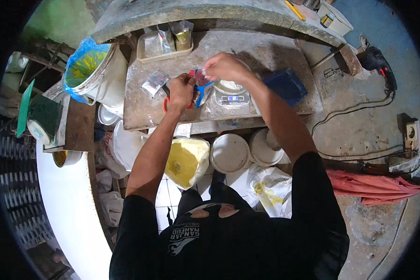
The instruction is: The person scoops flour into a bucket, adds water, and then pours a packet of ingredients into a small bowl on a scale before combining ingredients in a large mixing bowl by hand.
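My left hand [181, 92] is closed in a pinch beside a small red plastic packet [199, 77], whose edge meets its fingertips. My right hand [224, 67] reaches in from the right, its fingers pressed together at the packet's other side; what they grip is too small to tell. Red scissor-like loops [165, 105] show under my left hand. A blue-handled tool [202, 94] lies between my hands. Just right of it stands a digital scale [232, 99], bearing a bowl with white powder [230, 86], partly hidden by my right forearm.
Clear plastic sachets [154, 84] lie left of my hands. Behind them sits a beige tray [149, 57] with filled pouches. A dark blue tray [285, 87] is at right, a white bucket [108, 70] at left. Lidded tubs [229, 153] and a yellow-stained sack [186, 161] stand below the worktop.
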Motion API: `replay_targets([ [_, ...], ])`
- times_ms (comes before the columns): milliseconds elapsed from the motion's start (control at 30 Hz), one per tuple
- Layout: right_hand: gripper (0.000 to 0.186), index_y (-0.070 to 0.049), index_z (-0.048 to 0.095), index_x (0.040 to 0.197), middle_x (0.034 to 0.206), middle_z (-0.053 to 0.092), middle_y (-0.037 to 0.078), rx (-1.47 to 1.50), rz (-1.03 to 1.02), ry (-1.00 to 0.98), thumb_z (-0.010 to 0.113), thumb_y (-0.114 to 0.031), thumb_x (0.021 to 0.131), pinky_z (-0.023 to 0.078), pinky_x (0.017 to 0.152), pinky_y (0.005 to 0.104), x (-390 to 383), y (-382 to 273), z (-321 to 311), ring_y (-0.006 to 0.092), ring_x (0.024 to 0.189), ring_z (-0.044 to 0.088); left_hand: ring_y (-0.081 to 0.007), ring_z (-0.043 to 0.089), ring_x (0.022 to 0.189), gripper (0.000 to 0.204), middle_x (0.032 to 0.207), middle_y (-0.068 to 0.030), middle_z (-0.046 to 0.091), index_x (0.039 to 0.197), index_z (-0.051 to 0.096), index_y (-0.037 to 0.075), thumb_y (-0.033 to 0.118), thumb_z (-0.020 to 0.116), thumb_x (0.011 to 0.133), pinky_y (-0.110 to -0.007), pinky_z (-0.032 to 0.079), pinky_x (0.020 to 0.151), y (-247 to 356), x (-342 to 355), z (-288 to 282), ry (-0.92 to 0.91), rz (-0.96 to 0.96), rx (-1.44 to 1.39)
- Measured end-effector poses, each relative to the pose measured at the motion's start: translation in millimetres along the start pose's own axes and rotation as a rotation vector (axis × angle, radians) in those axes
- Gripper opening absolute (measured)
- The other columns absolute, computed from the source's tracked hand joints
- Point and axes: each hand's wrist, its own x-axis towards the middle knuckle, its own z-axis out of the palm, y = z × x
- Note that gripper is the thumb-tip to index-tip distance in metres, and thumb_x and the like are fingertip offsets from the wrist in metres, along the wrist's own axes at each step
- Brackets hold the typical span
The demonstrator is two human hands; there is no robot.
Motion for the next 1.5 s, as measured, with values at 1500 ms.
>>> replay_targets([
  [1500,0.024,-0.004,0.071,0.102,0.097,0.072,0.015,-0.438,-0.047,-0.009,0.065,-0.018,0.085,0.052,0.082,0.0352,3.9,-26.8,16.5,0.0250,0.088,0.069,-0.0160,0.063,0.050,0.017,0.066,-0.0123,0.065,0.093,0.066,-0.004,0.012,0.059,0.091,-0.033,0.049,0.050,-18.2,5.1,-15.9,0.049,0.083,0.030],
])
